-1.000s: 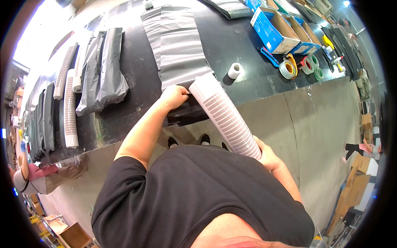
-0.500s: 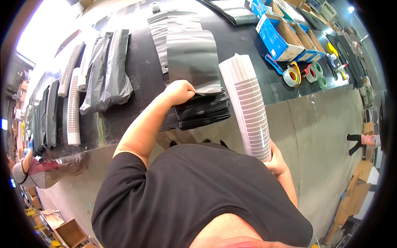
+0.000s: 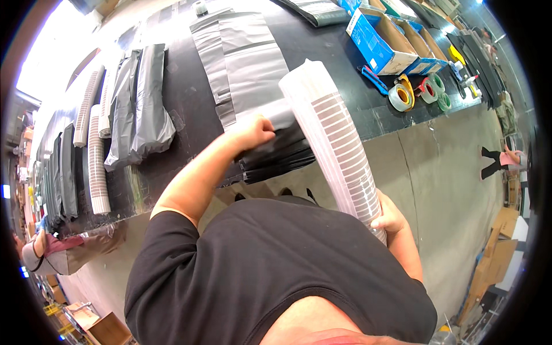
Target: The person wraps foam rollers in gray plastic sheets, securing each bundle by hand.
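My right hand point(image 3: 391, 214) grips the lower end of a thick white roll with brown stripes point(image 3: 340, 138). The roll leans up over the table edge, its far end beside the grey plastic bag point(image 3: 253, 57). My left hand point(image 3: 253, 133) is closed on the near edge of that bag, which lies flat on the black table point(image 3: 192, 92). Below this hand a pile of folded black plastic point(image 3: 282, 161) hangs at the table's front edge. My fingertips and the bag's edge are partly blurred.
Left on the table lie filled grey bags point(image 3: 150, 103), more striped rolls point(image 3: 96, 161) and dark folded bundles point(image 3: 68, 172). Blue open boxes point(image 3: 379, 46), tape rolls point(image 3: 401, 98) and a blue cutter point(image 3: 375, 80) are at the right. Another person point(image 3: 66, 250) stands at far left.
My left hand has pulled the bag's near edge up slightly, and the top sheet has shifted. The roll's far end has swung left over the bag's side, with my right hand still holding it.
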Action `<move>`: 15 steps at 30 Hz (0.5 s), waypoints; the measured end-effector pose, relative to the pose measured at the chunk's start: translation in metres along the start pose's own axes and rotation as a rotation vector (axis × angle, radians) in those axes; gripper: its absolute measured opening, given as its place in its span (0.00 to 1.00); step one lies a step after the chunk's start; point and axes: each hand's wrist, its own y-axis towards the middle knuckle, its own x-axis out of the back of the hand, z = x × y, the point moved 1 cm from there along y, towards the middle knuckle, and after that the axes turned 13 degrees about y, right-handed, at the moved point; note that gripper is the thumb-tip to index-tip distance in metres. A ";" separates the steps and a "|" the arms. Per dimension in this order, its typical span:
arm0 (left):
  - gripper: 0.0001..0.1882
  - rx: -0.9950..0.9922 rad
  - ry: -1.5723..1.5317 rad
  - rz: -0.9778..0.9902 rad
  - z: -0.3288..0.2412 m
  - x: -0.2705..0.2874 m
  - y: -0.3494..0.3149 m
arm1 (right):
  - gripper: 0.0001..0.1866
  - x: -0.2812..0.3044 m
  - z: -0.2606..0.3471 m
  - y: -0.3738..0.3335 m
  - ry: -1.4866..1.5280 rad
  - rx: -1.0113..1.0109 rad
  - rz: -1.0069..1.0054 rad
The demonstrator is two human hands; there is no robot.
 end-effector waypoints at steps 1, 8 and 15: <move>0.10 -0.089 0.182 -0.091 -0.022 0.001 -0.011 | 0.59 -0.001 0.001 0.000 -0.024 -0.014 0.025; 0.10 0.035 -0.032 -0.046 -0.038 -0.035 -0.019 | 0.61 0.004 0.001 -0.007 -0.107 -0.068 0.086; 0.06 0.371 -0.405 0.131 -0.011 -0.041 0.002 | 0.55 0.014 -0.022 -0.022 -0.392 -0.220 -0.153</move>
